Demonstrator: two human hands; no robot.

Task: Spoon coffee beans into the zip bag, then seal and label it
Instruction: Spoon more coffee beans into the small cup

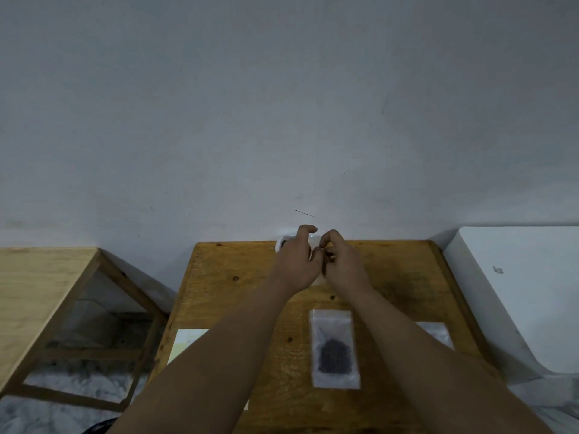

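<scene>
Bag [335, 349] lies flat at the centre of the table [238, 296], with beans [334, 355] pooled in its lower half. At 12 o'clock both hands meet over a white bowl [282, 241]. The left hand [297, 264] curves over it and the right hand [343, 264] curls beside; whether either grips anything cannot be told. Paper [188, 339] lies at 8 o'clock.

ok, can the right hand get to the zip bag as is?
Probably yes: the zip bag lies uncovered on the table, nearer the body than the right hand, which only needs drawing back.
</scene>
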